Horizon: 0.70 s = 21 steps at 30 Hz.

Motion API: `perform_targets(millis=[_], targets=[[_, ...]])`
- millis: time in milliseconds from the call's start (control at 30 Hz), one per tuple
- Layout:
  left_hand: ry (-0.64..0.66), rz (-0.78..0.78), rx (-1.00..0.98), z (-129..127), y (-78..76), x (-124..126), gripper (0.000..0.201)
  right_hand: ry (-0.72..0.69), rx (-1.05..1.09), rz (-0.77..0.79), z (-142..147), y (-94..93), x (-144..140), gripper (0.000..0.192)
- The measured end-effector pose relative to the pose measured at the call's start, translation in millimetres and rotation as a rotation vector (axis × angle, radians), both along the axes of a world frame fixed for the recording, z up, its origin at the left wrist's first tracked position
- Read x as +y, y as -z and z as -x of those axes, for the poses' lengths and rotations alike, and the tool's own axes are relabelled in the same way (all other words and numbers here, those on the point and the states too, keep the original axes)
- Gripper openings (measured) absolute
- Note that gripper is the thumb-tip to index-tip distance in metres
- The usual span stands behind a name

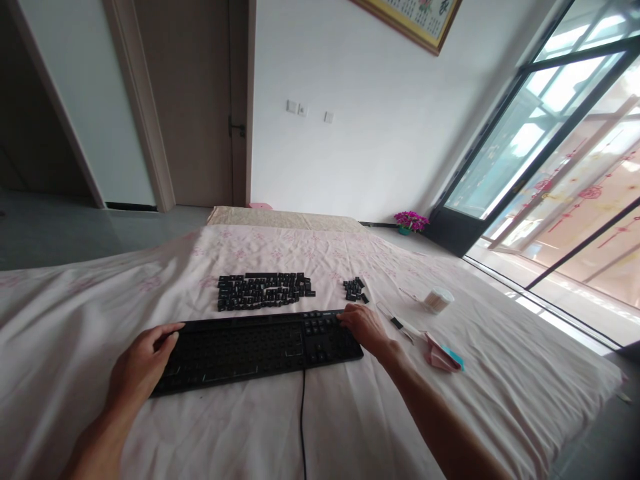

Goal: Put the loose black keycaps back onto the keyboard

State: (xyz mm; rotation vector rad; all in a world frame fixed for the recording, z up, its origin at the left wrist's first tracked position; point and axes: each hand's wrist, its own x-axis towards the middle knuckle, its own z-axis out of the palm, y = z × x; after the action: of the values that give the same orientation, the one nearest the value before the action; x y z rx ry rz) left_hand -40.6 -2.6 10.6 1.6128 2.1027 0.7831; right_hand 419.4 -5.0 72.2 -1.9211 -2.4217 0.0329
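The left hand point(143, 363) lies at the left end of a black keyboard point(250, 347), its fingers point(167, 331) loosely curled and close together over the upper left corner, the thumb running along the near side of the frame. It grips the end of the board rather than pinching anything small. The right hand point(364, 327) rests on the opposite end, fingers point(345, 316) bent and held together, their tips touching the top right corner beside the number pad; how firmly they clasp the edge cannot be told.

The keyboard is long, flat and dark, and most of its main field looks bare of caps, showing empty sockets, while the number pad on the right still carries keys. A black cable point(302, 420) runs from its near edge toward the camera. It lies across a bed covered with a pale pink flowered sheet point(75, 320), held between the two hands, one at each end.

Just beyond the keyboard, loose black keycaps point(263, 291) are laid out in rows, and a smaller heap of keycaps point(355, 289) sits near the right fingertips. Farther right lie a slim white tool point(400, 325), a round container of cotton swabs point(438, 299) and a folded pink cloth point(443, 357).
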Motion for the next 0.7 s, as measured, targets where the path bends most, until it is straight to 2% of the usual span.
perform_targets(millis=[167, 367, 567, 700], targets=[[0.007, 0.004, -0.002, -0.1, 0.8, 0.7, 0.040, -0.013, -0.096, -0.116, 5.7, 15.6, -12.8, 0.028], [0.004, 0.013, 0.010, -0.2, 1.4, -0.6, 0.040, 0.025, -0.131, -0.180, 10.2, 31.6, -27.4, 0.054], [0.005, 0.013, 0.008, -0.2, 0.9, -0.7, 0.041, 0.027, -0.108, -0.192, 10.0, 32.1, -33.8, 0.067], [-0.002, 0.014, 0.019, 0.2, 1.0, 1.2, 0.040, -0.011, 0.013, -0.157, -2.7, 28.2, -27.2, 0.069]])
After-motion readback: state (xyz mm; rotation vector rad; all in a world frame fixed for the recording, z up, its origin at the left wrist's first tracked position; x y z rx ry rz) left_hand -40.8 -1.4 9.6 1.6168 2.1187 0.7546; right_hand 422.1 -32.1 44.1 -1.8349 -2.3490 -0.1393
